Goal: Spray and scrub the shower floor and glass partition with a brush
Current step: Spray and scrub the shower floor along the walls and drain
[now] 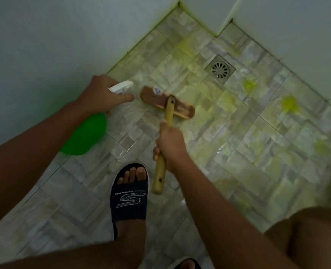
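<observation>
Brush (pixel 167 105), wooden, long-handled: head down on shower floor (pixel 228 171), mid-frame, just fwd of the feet; handle runs back toward the person.

Near: foot in dark slide sandal (pixel 128 199) w/ white logo, flat on tiles; 2nd sandal toe at bottom edge. Bare knee lower rt.

R hand (pixel 170 144) – fingers clenched round handle about midway, butt end sticking out below the fist, beside the sandal.

L hand (pixel 102 96) – fingers wrapped on white trigger head of green spray bottle (pixel 85 136); index finger stretched fwd along it, nozzle just beside brush head's left end. Bottle body hangs below the wrist, near wall (pixel 44 45).

Mid: tiles wet, glossy, streaked yellow-green. Brighter yellow blotches to rt of brush.

Far: square metal floor drain (pixel 220 69), well apart from brush head. Greenish line along the floor-wall joint, into the corner at top.
</observation>
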Available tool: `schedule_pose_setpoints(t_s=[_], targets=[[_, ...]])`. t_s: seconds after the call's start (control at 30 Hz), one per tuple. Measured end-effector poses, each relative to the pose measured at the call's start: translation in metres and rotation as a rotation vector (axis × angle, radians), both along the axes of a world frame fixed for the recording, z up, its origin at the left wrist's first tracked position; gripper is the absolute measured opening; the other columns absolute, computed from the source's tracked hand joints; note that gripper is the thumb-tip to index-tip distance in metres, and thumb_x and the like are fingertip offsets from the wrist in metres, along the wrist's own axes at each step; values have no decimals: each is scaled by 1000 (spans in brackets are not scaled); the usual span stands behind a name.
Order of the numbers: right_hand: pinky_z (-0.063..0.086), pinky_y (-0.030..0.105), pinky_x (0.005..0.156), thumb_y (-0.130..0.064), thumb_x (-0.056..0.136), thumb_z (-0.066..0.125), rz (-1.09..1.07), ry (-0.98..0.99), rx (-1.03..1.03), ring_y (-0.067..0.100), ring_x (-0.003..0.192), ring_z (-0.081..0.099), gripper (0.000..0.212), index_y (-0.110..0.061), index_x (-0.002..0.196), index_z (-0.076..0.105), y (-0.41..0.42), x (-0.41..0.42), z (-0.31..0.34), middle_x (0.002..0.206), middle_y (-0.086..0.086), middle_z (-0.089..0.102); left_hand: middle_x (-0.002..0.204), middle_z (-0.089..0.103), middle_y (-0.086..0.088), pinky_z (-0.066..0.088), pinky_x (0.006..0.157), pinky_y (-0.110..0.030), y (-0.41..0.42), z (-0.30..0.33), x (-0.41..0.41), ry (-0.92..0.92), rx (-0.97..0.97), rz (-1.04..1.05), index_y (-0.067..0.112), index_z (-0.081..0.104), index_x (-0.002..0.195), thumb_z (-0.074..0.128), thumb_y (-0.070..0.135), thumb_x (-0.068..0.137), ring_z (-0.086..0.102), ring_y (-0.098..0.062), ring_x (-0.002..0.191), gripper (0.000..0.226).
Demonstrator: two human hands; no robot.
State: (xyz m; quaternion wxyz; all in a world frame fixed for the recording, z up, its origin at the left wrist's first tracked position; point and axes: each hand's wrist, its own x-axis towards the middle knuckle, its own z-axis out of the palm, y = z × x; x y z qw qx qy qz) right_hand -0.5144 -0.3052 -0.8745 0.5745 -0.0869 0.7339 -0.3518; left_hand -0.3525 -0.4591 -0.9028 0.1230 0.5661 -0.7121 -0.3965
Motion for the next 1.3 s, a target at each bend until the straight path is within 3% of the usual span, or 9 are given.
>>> schedule_pose_setpoints(t_s=[0.17,0.23,0.33,0.4,0.63,0.77,0.93,1.1,1.3], targets=[[43,25,33,-43,103,33,-117,135,98,13,33,48,45,-10,77,50,81,22,11,59,8,50,51,47,0,43,36,-18,5,5,-38,-5,57,-109,8,54,59,89,33,82,54,-5,39,49],[50,40,42,-45,102,33,-136,123,137,19,42,51,47,-12,73,49,104,24,6,58,8,49,56,51,-7,53,46,-32,7,4,-53,-5,39,-171,-3,61,66,89,38,81,61,-20,50,52],[54,52,55,-48,98,35,-167,102,219,24,53,53,45,-15,72,51,123,23,-3,62,7,51,59,46,-9,37,52,-28,8,2,-70,-24,-17,-217,-5,53,62,89,40,81,49,-19,57,60],[50,41,47,-46,99,36,-201,39,244,22,49,50,42,-14,78,51,119,13,-6,64,7,50,59,43,-8,30,52,-24,10,5,-80,-22,-40,-220,1,51,59,89,38,81,43,-17,59,58],[36,21,41,-27,102,36,-386,-79,56,16,39,36,32,-15,72,40,-11,-92,-8,57,7,37,78,78,-14,58,67,-33,8,4,-90,94,36,-30,4,83,99,80,61,69,62,-5,55,64],[33,21,40,-20,101,29,-345,-34,12,16,40,31,29,-14,75,40,-46,-125,-1,57,5,33,69,68,-7,44,58,-14,-2,3,-96,65,-27,-36,0,76,79,83,51,78,54,-1,51,52],[46,33,56,-36,101,36,-39,206,94,12,56,46,34,-27,69,42,47,-66,-33,67,-2,46,54,32,2,26,49,-20,-7,3,-104,14,-148,-81,19,31,55,86,38,83,37,-7,44,64],[36,23,42,-44,101,37,-227,-131,159,15,37,35,36,-16,80,44,84,-46,-10,55,4,36,54,37,-2,29,52,-26,-7,-6,-110,-19,-171,-110,10,40,58,85,40,84,36,-16,51,59],[47,36,55,-40,101,38,-158,162,19,22,50,49,39,-13,75,47,-42,-125,-31,59,8,46,51,35,1,27,47,-15,-7,-6,-112,-21,-186,-127,13,39,56,85,36,86,34,-10,48,59]])
